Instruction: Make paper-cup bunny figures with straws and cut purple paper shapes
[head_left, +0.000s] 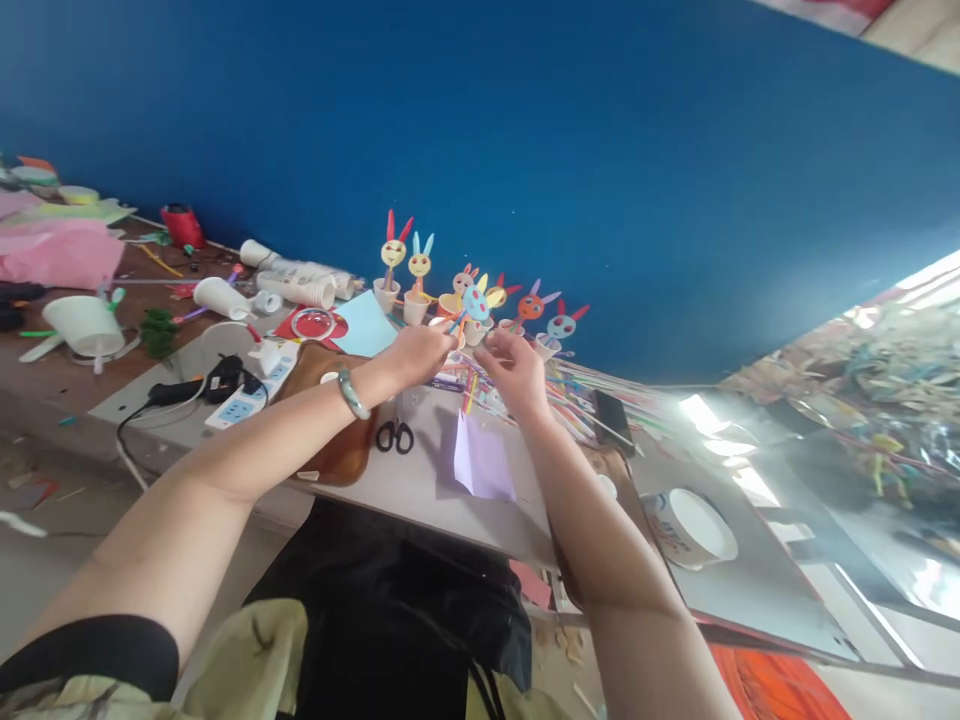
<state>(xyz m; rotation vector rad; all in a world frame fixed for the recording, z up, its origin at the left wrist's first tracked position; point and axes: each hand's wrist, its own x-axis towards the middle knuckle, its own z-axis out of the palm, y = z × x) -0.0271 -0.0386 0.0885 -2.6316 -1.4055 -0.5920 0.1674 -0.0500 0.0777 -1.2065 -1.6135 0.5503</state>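
Note:
My left hand (420,352) is closed in a pinch on the stick of a blue paper rabbit (475,303), holding it up over the table. My right hand (516,370) is just to the right of it, fingers apart and slightly curled, holding nothing that I can see. A green bangle sits on my left wrist. Behind the hands stands a row of small paper cups with paper rabbits (417,268) on sticks, against the blue wall. Below the hands lie black scissors (395,435) and a lilac paper sheet (482,461).
A grey table (420,490) carries coloured straws (577,400), a phone (612,416), a power strip (251,395), a glue gun (176,390), stacked white cups (304,285), a tape roll (313,323) and a paper bowl (694,527). Pink paper lies at far left.

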